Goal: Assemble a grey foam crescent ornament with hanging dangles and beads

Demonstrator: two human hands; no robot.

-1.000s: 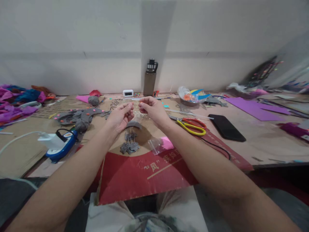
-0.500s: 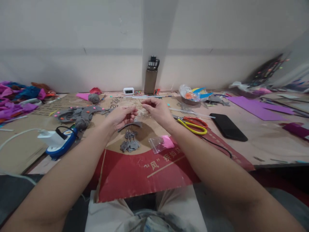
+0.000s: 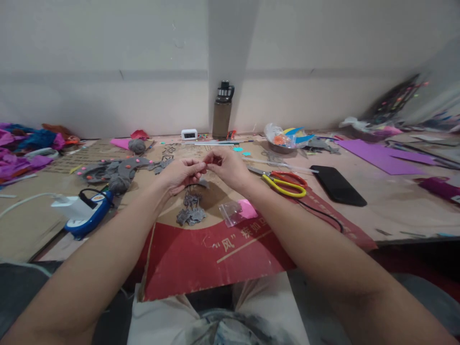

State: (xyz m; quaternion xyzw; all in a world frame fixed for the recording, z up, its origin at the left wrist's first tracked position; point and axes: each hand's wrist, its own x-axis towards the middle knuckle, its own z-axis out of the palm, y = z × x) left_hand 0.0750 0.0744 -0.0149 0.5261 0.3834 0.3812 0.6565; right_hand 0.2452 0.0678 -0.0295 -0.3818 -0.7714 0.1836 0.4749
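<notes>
Where a gap showed 0.5 s ago, the left hand point(image 3: 185, 173) and right hand point(image 3: 224, 167) now meet at the fingertips, above the cardboard point(image 3: 201, 268). The fingers of both are curled in, but I cannot tell whether they grip something small. Just near of the hands, the grey cluster point(image 3: 191, 211) lies in the same place on the cardboard. To its right is a clear bag point(image 3: 229, 214) with a pink piece point(image 3: 247, 209) at 1 end; whether that sits inside is unclear. On the far right of the table point(image 3: 395, 206), a bowl point(image 3: 283, 149) holds clear plastic point(image 3: 271, 131) and orange, yellow and blue pieces point(image 3: 304, 138). A capped bottle point(image 3: 222, 117) stands upright beyond the hands.
</notes>
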